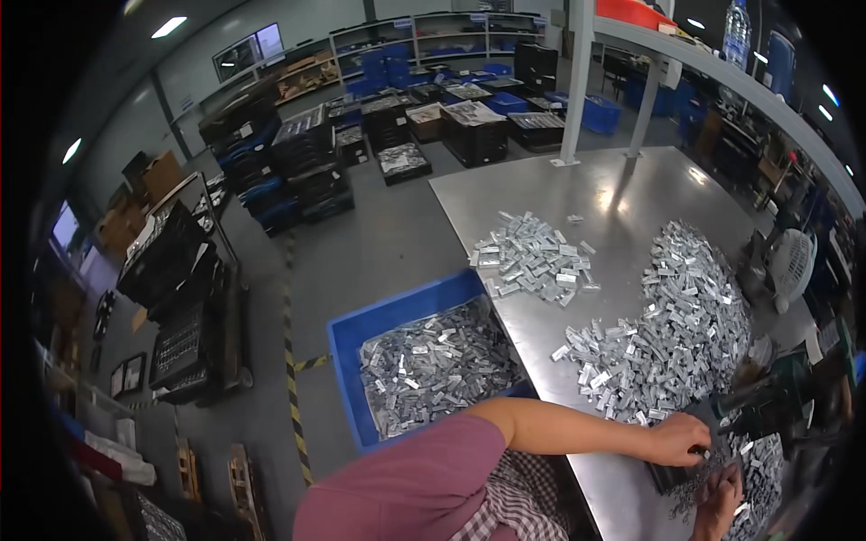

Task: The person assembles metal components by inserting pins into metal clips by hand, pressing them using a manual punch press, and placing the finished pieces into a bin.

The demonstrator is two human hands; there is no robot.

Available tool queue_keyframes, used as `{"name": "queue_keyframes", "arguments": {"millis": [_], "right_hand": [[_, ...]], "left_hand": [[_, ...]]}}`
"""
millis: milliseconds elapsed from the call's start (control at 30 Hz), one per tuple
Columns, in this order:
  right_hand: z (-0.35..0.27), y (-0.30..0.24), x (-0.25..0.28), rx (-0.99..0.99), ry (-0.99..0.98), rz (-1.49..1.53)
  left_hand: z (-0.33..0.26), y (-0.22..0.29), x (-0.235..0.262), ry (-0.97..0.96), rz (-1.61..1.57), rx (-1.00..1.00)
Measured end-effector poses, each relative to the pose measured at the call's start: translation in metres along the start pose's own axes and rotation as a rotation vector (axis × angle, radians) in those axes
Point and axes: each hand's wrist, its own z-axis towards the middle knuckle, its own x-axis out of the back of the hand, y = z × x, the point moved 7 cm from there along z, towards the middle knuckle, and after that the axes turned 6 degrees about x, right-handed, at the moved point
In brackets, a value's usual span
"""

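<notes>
My left hand (678,440) reaches across the metal table (532,347), its fingers curled at a dark block (669,476) beside a dark green machine (767,401). Whatever those fingers hold is too small to make out. Just below it is my right hand (720,498), fingers drawn together; their content is hidden too. Small dark bits (687,496) lie between the hands. Beyond them spreads a large heap of small silvery metal pieces (695,316), and more metal pieces (762,469) lie to the right of my right hand.
A smaller pile of metal pieces (537,257) sits farther left on the table. Against its left edge stands a blue bin (347,374) filled with similar pieces. A white fan (794,266) is at the right. Shelf posts (577,86) rise from the table; stacked black crates (302,171) stand on the floor.
</notes>
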Motion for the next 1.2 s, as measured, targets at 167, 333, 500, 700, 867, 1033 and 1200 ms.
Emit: {"name": "queue_keyframes", "arguments": {"millis": [167, 333, 500, 700, 867, 1033, 1200], "right_hand": [[0.017, 0.000, 0.000, -0.003, 0.272, -0.166], [0.018, -0.008, -0.005, 0.005, 0.333, -0.360], [0.010, 0.005, -0.024, -0.002, 0.236, -0.323], [0.015, -0.012, -0.058, 0.061, -0.023, -0.255], [0.007, -0.014, -0.017, 0.319, 0.139, -0.756], [-0.035, -0.011, -0.053, 0.350, 0.196, -1.345], [-0.060, 0.043, -0.066, 0.622, -0.176, -1.710]], "left_hand": [[0.010, -0.003, 0.003, 0.006, 0.013, -0.021], [0.014, -0.006, -0.002, 0.016, 0.058, -0.042], [0.010, -0.013, -0.005, 0.048, 0.054, -0.107], [0.008, -0.022, -0.006, 0.074, 0.078, 0.019], [0.008, 0.002, -0.009, 0.102, 0.024, -0.107], [0.002, -0.010, 0.009, 0.083, -0.047, 0.061], [0.011, -0.008, 0.022, -0.101, 0.039, 0.144]]}}
